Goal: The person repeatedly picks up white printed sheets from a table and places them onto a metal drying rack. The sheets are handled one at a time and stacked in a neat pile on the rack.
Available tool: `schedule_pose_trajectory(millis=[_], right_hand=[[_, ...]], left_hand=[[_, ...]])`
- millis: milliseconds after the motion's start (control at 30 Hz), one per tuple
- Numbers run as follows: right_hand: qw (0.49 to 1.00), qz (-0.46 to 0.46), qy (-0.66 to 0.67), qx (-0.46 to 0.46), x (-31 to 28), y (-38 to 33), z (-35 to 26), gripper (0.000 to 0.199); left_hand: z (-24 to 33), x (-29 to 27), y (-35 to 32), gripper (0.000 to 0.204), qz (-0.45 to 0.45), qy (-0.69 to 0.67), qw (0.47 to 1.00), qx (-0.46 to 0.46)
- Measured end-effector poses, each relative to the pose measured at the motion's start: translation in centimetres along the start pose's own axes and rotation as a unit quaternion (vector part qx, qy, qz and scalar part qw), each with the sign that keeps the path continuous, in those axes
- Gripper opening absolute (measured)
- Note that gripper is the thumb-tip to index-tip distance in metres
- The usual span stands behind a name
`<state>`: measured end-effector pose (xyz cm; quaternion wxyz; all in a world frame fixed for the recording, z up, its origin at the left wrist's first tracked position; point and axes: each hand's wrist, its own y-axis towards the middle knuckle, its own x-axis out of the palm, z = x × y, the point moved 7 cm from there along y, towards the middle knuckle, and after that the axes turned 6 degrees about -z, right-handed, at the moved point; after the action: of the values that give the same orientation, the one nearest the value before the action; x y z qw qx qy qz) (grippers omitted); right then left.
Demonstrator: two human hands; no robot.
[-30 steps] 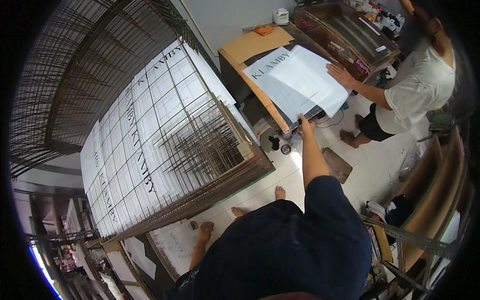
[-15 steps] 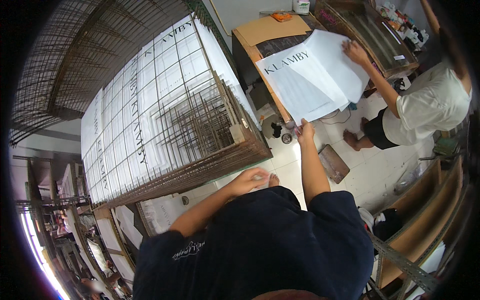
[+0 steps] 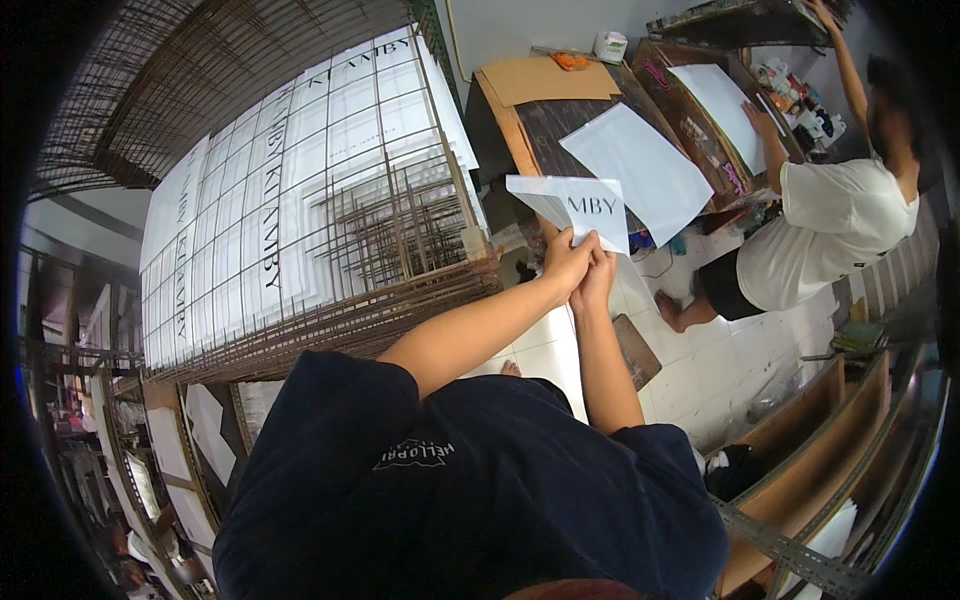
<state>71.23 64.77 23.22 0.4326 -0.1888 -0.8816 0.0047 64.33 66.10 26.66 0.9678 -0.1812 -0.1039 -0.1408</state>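
My left hand and my right hand meet in front of me, both closed on the near edge of a white printed sheet. The sheet bends upward with its black lettering partly folded out of sight. Just beyond it, a plain white sheet lies across the dark table and hangs over its near side. On my left stands a wire drying rack, its shelves stacked with similar white sheets bearing black letters.
A co-worker at the right presses one hand on a white sheet on a wooden printing board, the other arm raised to a dark frame. Brown cardboard lies on the table. Wooden shelving stands near right; a brown board is on the floor.
The printed sheet has come off the table toward me. My left hand has risen to join my right on it. The co-worker's hand has moved from the table to a sheet on the printing board.
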Motion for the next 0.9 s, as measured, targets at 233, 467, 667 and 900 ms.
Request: schedule_pose_trajectory(millis=[233,467,667,900], right_hand=[[0.912,-0.130,-0.335,-0.198,0.4,-6.9,0.8,0.016],[0.940,-0.136,0.014,0.314,-7.8,-0.4,10.6,0.037],[0.885,-0.327,0.242,0.226,-1.0,3.6,2.4,0.060],[0.864,-0.453,0.176,0.131,-2.5,9.4,-5.4,0.057]], left_hand=[[10.0,0.5,-2.0,0.029,0.107,0.191,0.921,0.322],[21.8,2.9,-8.6,0.021,-0.073,-0.027,0.972,0.223],[28.9,0.7,-9.2,0.027,-0.069,-0.075,0.965,0.242],[35.7,-6.4,-14.4,0.036,-0.126,-0.098,0.957,0.241]])
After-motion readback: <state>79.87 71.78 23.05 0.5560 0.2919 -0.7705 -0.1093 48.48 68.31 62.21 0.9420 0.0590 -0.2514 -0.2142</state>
